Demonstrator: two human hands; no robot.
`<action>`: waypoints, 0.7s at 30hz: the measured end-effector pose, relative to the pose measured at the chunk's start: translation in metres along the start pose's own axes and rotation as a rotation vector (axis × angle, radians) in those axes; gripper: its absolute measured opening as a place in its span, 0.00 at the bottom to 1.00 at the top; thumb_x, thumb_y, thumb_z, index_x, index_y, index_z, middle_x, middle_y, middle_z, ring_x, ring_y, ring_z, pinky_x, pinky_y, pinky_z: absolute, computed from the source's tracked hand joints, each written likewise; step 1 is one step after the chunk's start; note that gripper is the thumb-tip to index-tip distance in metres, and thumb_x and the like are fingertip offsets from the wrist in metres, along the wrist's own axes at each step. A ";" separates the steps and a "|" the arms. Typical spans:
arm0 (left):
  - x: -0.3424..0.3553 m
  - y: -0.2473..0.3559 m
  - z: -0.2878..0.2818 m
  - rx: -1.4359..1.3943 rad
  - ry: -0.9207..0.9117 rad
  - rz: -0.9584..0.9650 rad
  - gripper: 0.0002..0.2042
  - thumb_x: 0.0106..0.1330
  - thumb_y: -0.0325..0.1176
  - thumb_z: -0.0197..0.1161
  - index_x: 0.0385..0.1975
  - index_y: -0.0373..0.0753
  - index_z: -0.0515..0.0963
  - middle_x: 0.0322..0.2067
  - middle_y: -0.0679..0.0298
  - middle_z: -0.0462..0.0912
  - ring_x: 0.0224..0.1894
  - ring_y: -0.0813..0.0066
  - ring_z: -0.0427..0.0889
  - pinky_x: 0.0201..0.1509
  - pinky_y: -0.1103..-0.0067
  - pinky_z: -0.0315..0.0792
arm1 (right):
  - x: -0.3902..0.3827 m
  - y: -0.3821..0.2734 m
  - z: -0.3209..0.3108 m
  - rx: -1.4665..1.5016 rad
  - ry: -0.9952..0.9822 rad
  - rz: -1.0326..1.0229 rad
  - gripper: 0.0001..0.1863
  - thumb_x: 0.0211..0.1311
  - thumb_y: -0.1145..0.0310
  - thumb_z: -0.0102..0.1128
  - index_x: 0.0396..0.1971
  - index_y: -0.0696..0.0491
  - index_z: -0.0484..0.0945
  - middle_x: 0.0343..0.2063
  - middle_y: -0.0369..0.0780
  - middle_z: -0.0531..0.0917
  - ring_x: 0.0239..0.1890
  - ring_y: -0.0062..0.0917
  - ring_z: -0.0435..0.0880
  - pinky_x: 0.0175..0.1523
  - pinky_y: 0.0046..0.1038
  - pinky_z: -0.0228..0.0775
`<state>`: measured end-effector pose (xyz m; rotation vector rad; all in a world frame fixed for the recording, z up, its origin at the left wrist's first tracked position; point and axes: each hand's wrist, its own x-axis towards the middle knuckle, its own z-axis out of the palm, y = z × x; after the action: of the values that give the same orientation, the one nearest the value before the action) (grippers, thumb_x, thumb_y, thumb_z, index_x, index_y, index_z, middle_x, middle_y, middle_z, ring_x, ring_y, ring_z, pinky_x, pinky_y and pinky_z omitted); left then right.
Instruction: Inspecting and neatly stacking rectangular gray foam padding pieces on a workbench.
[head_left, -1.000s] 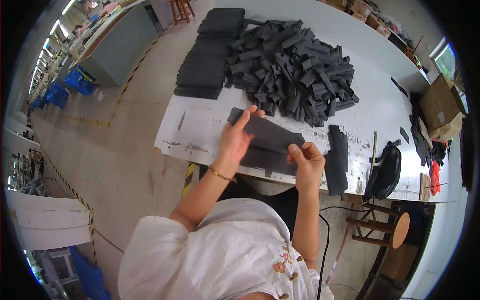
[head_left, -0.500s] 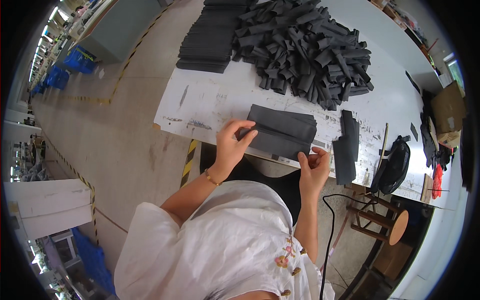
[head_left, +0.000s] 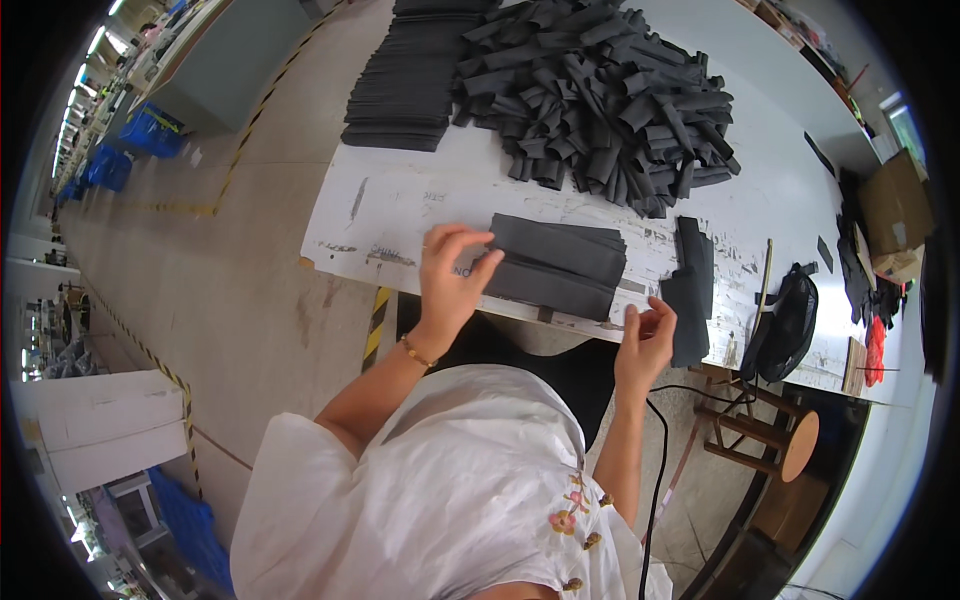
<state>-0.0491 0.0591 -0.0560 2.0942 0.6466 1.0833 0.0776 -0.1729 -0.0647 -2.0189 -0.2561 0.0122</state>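
Dark grey fabric strips (head_left: 560, 270) lie flat in overlapping layers at the table's near edge. My left hand (head_left: 452, 280) is at their left end, thumb and forefinger apart, with nothing visible between them. Off the strips' lower right corner hovers my right hand (head_left: 646, 345), thumb and fingers curled loosely with a gap and holding nothing I can see. Just beyond it, a smaller set of dark strips (head_left: 686, 318) lies lengthwise at the table edge.
A large loose heap of dark strips (head_left: 610, 110) covers the table's far middle. Left of it is a neat row of stacked strips (head_left: 400, 95). To the right are a black bag (head_left: 785, 325) and a cardboard box (head_left: 893, 210); a wooden stool (head_left: 798, 447) stands below.
My right hand has let go of the strips' lower right corner and moved right. My left hand has drawn back slightly to the left from their left end. The strips lie much as before.
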 end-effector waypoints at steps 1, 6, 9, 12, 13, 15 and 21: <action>0.006 -0.002 0.000 -0.005 -0.003 0.005 0.10 0.53 0.28 0.73 0.36 0.40 0.82 0.39 0.65 0.77 0.43 0.72 0.75 0.40 0.78 0.69 | 0.005 0.008 -0.008 0.000 0.008 0.000 0.17 0.61 0.71 0.66 0.49 0.57 0.74 0.28 0.34 0.76 0.29 0.20 0.73 0.36 0.24 0.67; 0.083 0.006 0.019 -0.166 -0.082 0.066 0.07 0.58 0.28 0.70 0.35 0.39 0.83 0.35 0.65 0.80 0.36 0.76 0.78 0.36 0.80 0.69 | 0.025 0.058 -0.021 -0.992 0.152 -0.254 0.21 0.60 0.64 0.64 0.52 0.55 0.75 0.46 0.42 0.76 0.49 0.38 0.74 0.50 0.42 0.65; 0.137 0.003 0.062 -0.244 -0.289 0.020 0.05 0.58 0.29 0.69 0.32 0.39 0.83 0.32 0.65 0.82 0.33 0.74 0.81 0.38 0.78 0.74 | 0.029 0.064 -0.022 -1.140 0.022 -0.292 0.17 0.63 0.67 0.59 0.50 0.57 0.76 0.45 0.42 0.77 0.47 0.35 0.75 0.48 0.37 0.67; 0.174 -0.016 0.121 -0.208 -0.445 0.034 0.06 0.59 0.31 0.68 0.31 0.36 0.83 0.31 0.62 0.84 0.32 0.74 0.83 0.35 0.78 0.75 | 0.039 0.068 -0.021 -1.234 0.025 -0.365 0.12 0.62 0.70 0.57 0.43 0.58 0.78 0.41 0.42 0.78 0.43 0.33 0.77 0.44 0.32 0.69; 0.183 -0.015 0.134 -0.275 -0.469 -0.193 0.08 0.60 0.33 0.67 0.31 0.34 0.83 0.28 0.60 0.84 0.29 0.74 0.83 0.33 0.77 0.75 | 0.040 0.066 -0.021 -1.232 0.017 -0.383 0.09 0.61 0.72 0.56 0.39 0.57 0.78 0.38 0.41 0.78 0.41 0.32 0.77 0.42 0.31 0.69; 0.198 -0.014 0.157 -0.349 -0.496 -0.406 0.10 0.61 0.34 0.66 0.31 0.32 0.82 0.25 0.59 0.84 0.25 0.73 0.83 0.31 0.77 0.76 | 0.041 0.067 -0.024 -1.234 0.026 -0.394 0.06 0.61 0.73 0.55 0.35 0.57 0.79 0.36 0.41 0.79 0.39 0.32 0.78 0.41 0.29 0.70; 0.209 -0.025 0.216 -0.119 -0.380 -0.512 0.18 0.56 0.42 0.72 0.21 0.30 0.81 0.15 0.58 0.81 0.16 0.65 0.82 0.25 0.74 0.76 | 0.044 0.073 -0.035 -1.001 0.120 -0.553 0.03 0.51 0.75 0.59 0.27 0.55 0.75 0.30 0.43 0.76 0.36 0.35 0.77 0.40 0.35 0.68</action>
<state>0.2398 0.1444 -0.0614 1.8170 0.8393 0.4145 0.1373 -0.2267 -0.1093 -2.8324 -0.8624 -0.7062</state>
